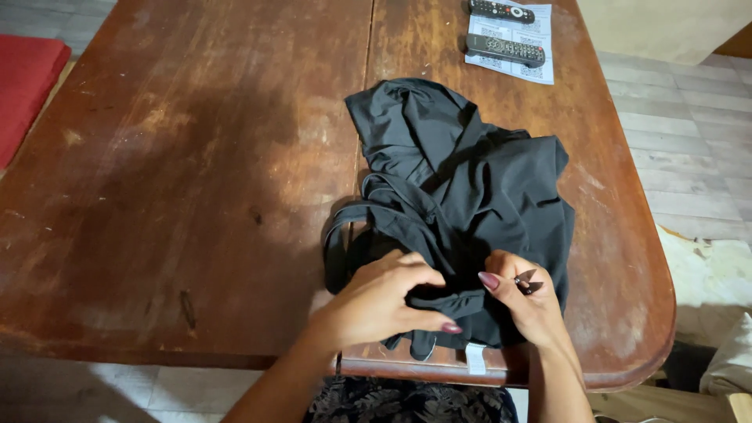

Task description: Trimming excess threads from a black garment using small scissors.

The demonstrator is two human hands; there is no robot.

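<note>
One black garment (pixel 462 196), crumpled, lies on the near right part of the wooden bench (pixel 180 180), its hem reaching the bench edge closest to the person. Thin fabric, with straps or bands looping out on its left side and a rumpled mound toward the far end; a small white tag (pixel 475 357) hangs at the near edge. Both hands work the nearest bunch of cloth. Left hand (pixel 384 301) rests on top of it, fingers curled and pressed together around a gathered fold, nails dark red. Right hand (pixel 525 301) meets it from the other side, thumb and forefinger pinching a small bit of the same fabric; a dark sliver shows between those fingertips, and I cannot tell whether it is cloth or something else. Judging by the grip, the step in hand is sorting out or gathering the near edge of the garment, finding a seam or strap, with no flat fold laid yet. The next move would seem to call for drawing the two hands apart to pull the bunch taut, keeping the loose straps on the left from tangling under it. Farther out: two dark remote controls (pixel 501 31) lie on a white printed sheet (pixel 540 59) at the far right of the bench, well apart from the garment. Red cushion (pixel 27 82) at the left beyond the bench edge; pale tiled floor (pixel 689 133) on the right.
</note>
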